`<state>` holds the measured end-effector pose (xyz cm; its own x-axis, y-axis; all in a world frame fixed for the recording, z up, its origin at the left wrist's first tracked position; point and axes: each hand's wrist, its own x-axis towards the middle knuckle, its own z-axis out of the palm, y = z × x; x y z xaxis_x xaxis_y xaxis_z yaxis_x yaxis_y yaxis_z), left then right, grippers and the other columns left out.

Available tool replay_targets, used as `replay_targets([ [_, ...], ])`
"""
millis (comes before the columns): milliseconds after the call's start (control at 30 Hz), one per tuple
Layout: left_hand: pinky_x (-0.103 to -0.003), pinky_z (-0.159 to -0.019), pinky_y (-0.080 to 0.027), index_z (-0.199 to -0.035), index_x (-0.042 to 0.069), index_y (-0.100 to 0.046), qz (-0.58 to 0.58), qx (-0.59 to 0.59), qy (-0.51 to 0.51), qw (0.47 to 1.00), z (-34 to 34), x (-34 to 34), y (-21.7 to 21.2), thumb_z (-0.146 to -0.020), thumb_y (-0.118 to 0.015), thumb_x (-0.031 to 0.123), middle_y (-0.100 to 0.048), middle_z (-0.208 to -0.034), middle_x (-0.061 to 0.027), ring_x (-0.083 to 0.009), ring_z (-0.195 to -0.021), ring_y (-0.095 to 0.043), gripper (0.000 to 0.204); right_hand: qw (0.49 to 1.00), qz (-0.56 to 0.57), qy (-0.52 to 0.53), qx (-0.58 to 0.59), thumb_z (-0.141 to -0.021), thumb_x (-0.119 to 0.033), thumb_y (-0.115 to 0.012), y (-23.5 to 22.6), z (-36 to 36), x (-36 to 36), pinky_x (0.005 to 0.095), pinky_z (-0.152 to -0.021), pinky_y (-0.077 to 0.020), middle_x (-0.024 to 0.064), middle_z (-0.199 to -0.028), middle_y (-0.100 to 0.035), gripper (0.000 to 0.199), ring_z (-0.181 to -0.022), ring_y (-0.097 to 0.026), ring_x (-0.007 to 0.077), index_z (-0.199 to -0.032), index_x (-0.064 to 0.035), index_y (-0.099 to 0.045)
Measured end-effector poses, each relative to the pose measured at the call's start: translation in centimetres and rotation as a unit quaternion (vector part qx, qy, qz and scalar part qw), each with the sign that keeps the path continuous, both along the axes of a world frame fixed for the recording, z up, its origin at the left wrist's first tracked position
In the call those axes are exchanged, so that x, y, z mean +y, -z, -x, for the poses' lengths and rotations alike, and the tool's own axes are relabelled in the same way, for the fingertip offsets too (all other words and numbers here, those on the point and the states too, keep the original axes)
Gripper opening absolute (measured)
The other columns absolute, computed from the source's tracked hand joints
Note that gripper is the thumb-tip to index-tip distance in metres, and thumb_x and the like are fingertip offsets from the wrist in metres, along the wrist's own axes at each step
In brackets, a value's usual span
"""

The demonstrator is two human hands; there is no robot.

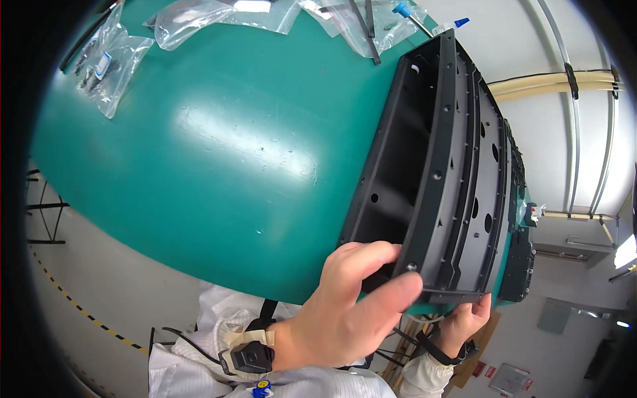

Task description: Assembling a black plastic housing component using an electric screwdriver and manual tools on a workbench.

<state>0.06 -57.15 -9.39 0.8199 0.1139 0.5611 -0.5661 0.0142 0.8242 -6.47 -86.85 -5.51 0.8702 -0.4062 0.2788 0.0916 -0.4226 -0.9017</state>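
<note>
A long black metal chassis (391, 159) stands on the green tabletop at the right, its open hollow side turned left. It has ribs, round holes and screw holes along its panels. My left hand (352, 305) grips its near end, with fingers curled into the hollow and the thumb beside the corner of the wall. At the near right corner, my right hand (464, 322) pinches the bottom edge of the same chassis. Part of the fingers of both hands is hidden.
Clear plastic bags (119, 66) with small dark parts lie on the green table (219, 186) at the far left and back. A blue-handled screwdriver (403, 9) lies behind the chassis. More black metal parts (521, 259) sit to its right. Black-and-yellow tape (86, 312) marks the floor.
</note>
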Motion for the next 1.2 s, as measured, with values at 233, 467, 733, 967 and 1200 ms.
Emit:
replay_targets([
  [233,-0.039,-0.077,-0.053,-0.107,0.012,-0.077,-0.017,-0.033,0.006,0.999,5.1,3.1,-1.3,-0.081,-0.079,0.008,-0.064,-0.094,0.0025,-0.0180,-0.093,-0.063,0.027,0.999,0.021,0.015,0.031,-0.085,-0.031,-0.090,-0.5,-0.1,0.6,0.0243,-0.084,-0.0546,0.0064,-0.116,-0.071,0.072,-0.095,-0.069,0.0120,-0.136,0.0080,-0.058],
  [467,-0.030,-0.067,-0.055,-0.128,-0.008,-0.068,-0.091,0.012,0.189,0.978,3.0,1.9,-1.4,-0.085,-0.078,0.007,-0.068,-0.093,-0.0069,-0.0185,-0.072,-0.065,0.047,1.000,0.011,0.007,0.005,-0.096,-0.007,-0.073,-0.1,-0.1,0.4,0.0292,-0.083,-0.0599,0.0116,-0.115,-0.074,0.041,-0.093,-0.074,0.0177,-0.132,0.0063,-0.060],
  [733,-0.030,-0.068,-0.057,-0.119,-0.007,-0.071,-0.096,0.028,0.168,0.981,2.8,0.1,-0.7,-0.087,-0.078,0.011,-0.075,-0.086,-0.0087,-0.0207,-0.073,-0.070,0.037,1.000,0.012,-0.008,0.008,-0.095,-0.007,-0.076,0.0,-0.4,0.3,0.0322,-0.087,-0.0605,0.0135,-0.116,-0.074,0.043,-0.097,-0.074,0.0210,-0.132,0.0075,-0.059],
  [967,-0.033,-0.072,-0.058,-0.111,-0.005,-0.070,-0.063,0.047,0.215,0.974,2.6,0.0,-0.7,-0.087,-0.076,0.009,-0.069,-0.102,-0.0147,-0.0256,-0.083,-0.068,0.029,1.000,-0.003,-0.005,0.020,-0.094,-0.008,-0.077,-0.3,0.0,0.6,0.0328,-0.089,-0.0596,0.0133,-0.119,-0.072,0.046,-0.100,-0.073,0.0211,-0.133,0.0077,-0.059],
  [1200,-0.031,-0.062,-0.056,-0.116,-0.004,-0.070,0.004,0.138,0.210,0.968,2.6,0.0,-1.3,-0.085,-0.076,0.002,-0.072,-0.095,-0.0113,-0.0206,-0.071,-0.069,0.032,1.000,0.000,-0.017,0.025,-0.091,-0.015,-0.081,-0.4,-0.1,0.9,0.0291,-0.094,-0.0535,0.0084,-0.122,-0.070,0.055,-0.106,-0.068,0.0167,-0.136,0.0077,-0.058],
])
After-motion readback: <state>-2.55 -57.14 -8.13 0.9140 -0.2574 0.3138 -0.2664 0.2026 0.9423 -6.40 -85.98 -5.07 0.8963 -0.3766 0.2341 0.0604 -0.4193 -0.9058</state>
